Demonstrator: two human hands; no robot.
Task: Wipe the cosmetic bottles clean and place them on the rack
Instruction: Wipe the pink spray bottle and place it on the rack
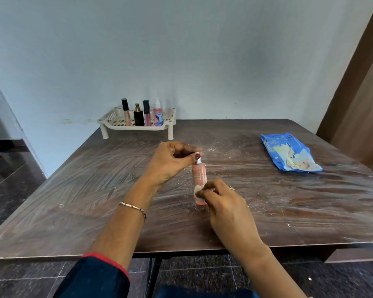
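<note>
Pink cylindrical bottle (199, 175) sits mid-worktop (95, 190), my left hand (170, 163) pinching its silver neck, right hand (221, 203) pressing a crumpled wipe (198, 191) against its lower body. Perforated cream rack (116, 120) at back edge holds four bottles.

The bench (267, 203) is dark wood-grain laminate with a semi-gloss sheen, streaked with pale dusty smears and scattered white specks, while the floor (13, 175) beside it is polished dark stone tile. The rack (136, 127) is matt cream plastic with a perforated lattice base, and the wipes packet (289, 153) is glossy, crinkled blue plastic film with a soft whitish sheet at its opening. The pink bottle (199, 174) looks like smooth translucent plastic with a shiny metal collar, a thin white wipe (198, 192) lies against it, and a metal bracelet (134, 208) glints on the left wrist.
</note>
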